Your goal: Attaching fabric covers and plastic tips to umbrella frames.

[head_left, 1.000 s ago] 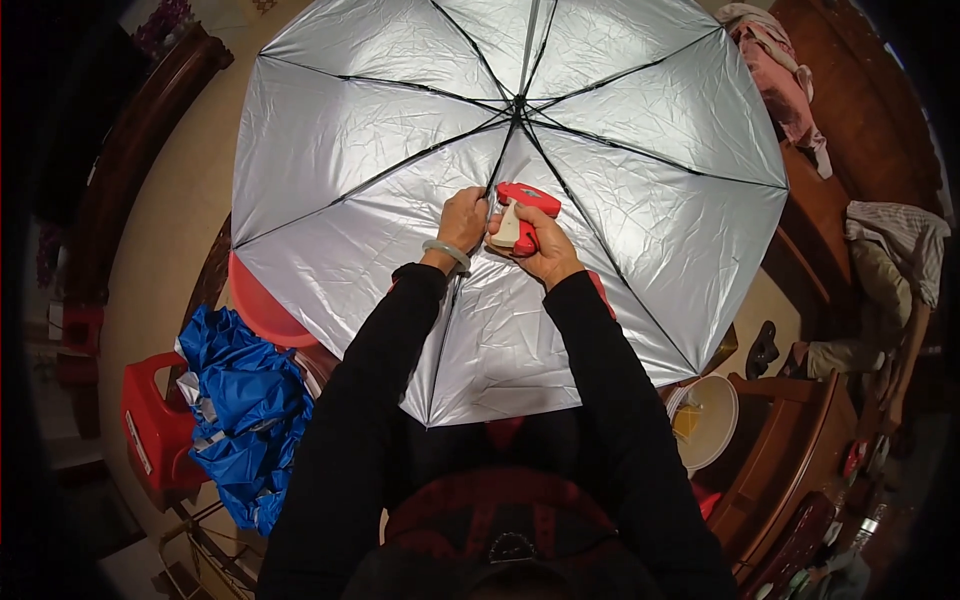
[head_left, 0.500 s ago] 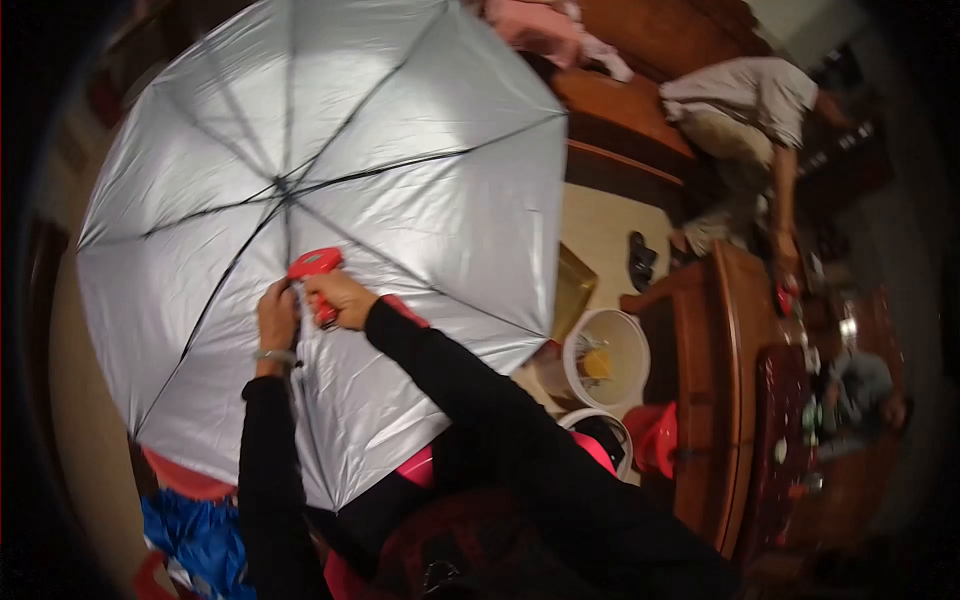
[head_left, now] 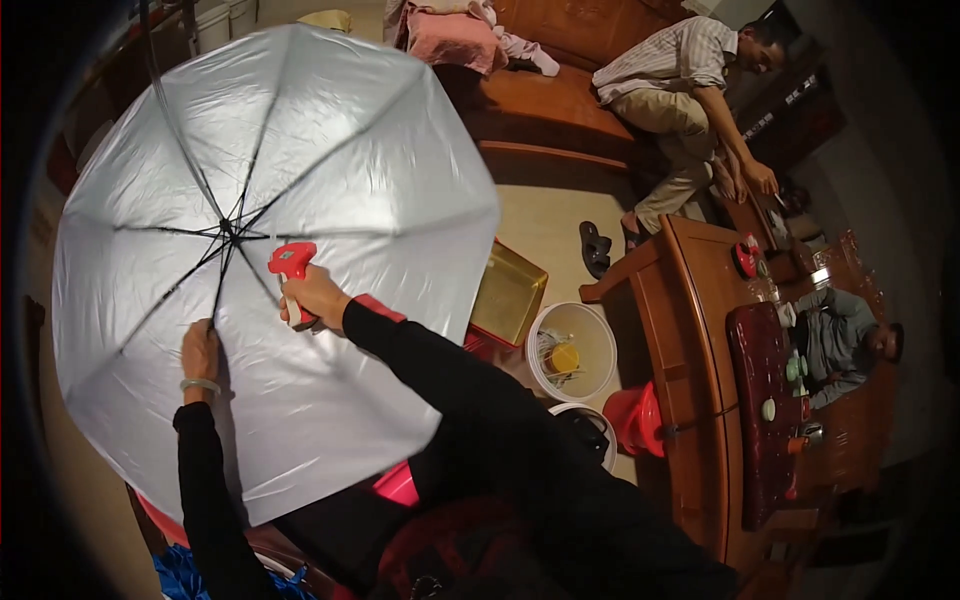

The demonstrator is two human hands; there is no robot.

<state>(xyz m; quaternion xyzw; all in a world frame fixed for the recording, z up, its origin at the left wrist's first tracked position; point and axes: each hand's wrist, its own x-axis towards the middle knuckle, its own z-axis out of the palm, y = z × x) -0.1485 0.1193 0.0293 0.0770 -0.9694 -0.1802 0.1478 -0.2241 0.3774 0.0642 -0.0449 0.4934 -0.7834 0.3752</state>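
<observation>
I see the left hand [head_left: 200, 350] closed on an umbrella rib [head_left: 219, 286], likely steadying it; right hand [head_left: 316, 297] wraps a red-and-white hand tool [head_left: 291, 259].

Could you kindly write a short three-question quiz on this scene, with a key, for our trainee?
1. Which hand holds the red tool?
2. True or false: the umbrella is folded shut.
3. What does the left hand touch?
A) a white bucket
B) a black slipper
C) a black rib of the umbrella

Key:
1. The right hand.
2. False; it is spread open, with its silver inside showing.
3. C
</observation>
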